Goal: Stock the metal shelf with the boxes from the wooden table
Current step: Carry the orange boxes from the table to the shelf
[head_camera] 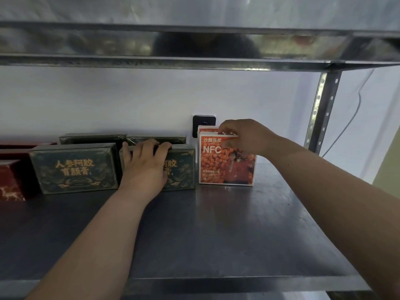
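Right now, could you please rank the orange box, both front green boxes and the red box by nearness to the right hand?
1. orange box, in the right hand
2. right green box, in the left hand
3. left green box, leftward
4. red box, far left

Looks dim overall, with a cool bluish cast. Brightest on the plain white back wall (108, 100), lit softly and evenly. Shows dull smeared reflections along the grey metal upper shelf edge (194, 48), blurred and out of focus. Picks up a faint sheen on the dark steel lower shelf surface (238, 224). Catches small glints on the wrapped dark green gold-lettered box (181, 167). Stays sharpest on the orange-and-white NFC carton (227, 167). Falls to deep shadow between boxes. Bends at the perforated metal upright post (322, 111) and towards the frame edges.
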`<action>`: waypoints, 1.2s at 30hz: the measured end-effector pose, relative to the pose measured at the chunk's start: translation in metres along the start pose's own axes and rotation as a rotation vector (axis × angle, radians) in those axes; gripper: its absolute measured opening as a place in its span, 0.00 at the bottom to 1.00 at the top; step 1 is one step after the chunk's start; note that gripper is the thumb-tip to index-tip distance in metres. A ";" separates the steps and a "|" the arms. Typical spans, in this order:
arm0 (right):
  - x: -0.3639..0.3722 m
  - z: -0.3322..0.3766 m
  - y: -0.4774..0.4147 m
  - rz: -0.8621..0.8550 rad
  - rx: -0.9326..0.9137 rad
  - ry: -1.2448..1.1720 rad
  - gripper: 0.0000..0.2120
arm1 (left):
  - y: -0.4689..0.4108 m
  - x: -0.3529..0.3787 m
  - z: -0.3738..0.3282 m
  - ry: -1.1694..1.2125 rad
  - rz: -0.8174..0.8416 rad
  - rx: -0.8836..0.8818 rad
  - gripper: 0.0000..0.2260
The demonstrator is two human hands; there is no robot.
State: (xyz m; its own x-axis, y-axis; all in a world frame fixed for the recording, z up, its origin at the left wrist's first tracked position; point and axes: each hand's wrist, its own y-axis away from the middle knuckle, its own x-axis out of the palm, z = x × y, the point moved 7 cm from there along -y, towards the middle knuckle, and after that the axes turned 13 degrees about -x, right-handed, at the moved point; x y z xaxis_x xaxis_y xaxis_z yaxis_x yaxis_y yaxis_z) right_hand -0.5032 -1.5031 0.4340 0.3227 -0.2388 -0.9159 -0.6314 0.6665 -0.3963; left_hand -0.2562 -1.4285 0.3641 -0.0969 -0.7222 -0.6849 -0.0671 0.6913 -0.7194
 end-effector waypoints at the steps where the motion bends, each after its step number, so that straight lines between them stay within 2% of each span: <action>1: 0.001 0.001 0.001 -0.001 0.012 0.023 0.16 | 0.000 0.000 0.000 0.000 0.008 -0.002 0.33; 6: 0.004 0.015 0.014 -0.037 0.027 0.171 0.23 | 0.002 -0.002 0.000 -0.034 0.081 -0.041 0.33; 9: 0.002 0.048 0.039 -0.166 -0.046 0.271 0.23 | 0.003 -0.017 -0.003 -0.012 0.081 -0.056 0.35; 11: 0.010 0.075 0.063 -0.204 -0.095 0.264 0.22 | 0.009 -0.040 -0.020 0.082 0.050 -0.008 0.34; 12: 0.019 0.085 0.077 -0.154 -0.072 0.233 0.23 | 0.018 -0.049 -0.033 0.127 0.072 0.043 0.31; 16: 0.068 0.104 0.142 0.162 0.154 0.085 0.20 | 0.085 -0.036 -0.070 0.160 0.468 0.229 0.25; 18: 0.077 0.118 0.171 0.217 0.213 0.039 0.22 | 0.117 -0.024 -0.073 0.130 0.670 0.263 0.25; 20: 0.074 0.132 0.197 0.189 0.282 0.041 0.24 | 0.137 -0.023 -0.073 0.147 0.783 0.274 0.25; 24: 0.067 0.171 0.255 0.044 0.333 0.164 0.31 | 0.173 -0.046 -0.085 0.144 0.755 0.423 0.27; 28: 0.084 0.217 0.328 0.042 0.423 0.263 0.26 | 0.229 -0.069 -0.109 0.138 0.644 0.619 0.32; 31: 0.103 0.249 0.387 0.021 0.484 0.253 0.20 | 0.294 -0.073 -0.122 0.329 0.572 0.763 0.27; 34: 0.131 0.283 0.452 0.055 0.634 0.171 0.15 | 0.366 -0.069 -0.132 0.467 0.678 0.803 0.21; 36: 0.154 0.311 0.502 0.117 0.779 0.101 0.15 | 0.416 -0.068 -0.140 0.504 0.781 0.846 0.18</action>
State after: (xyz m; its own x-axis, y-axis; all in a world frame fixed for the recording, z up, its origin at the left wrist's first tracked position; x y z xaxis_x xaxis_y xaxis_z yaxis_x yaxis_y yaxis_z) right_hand -0.5518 -0.9855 0.1140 0.1955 -0.1745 -0.9651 0.0297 0.9847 -0.1720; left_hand -0.4161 -1.0882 0.1273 -0.2043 0.0908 -0.9747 0.8178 0.5631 -0.1190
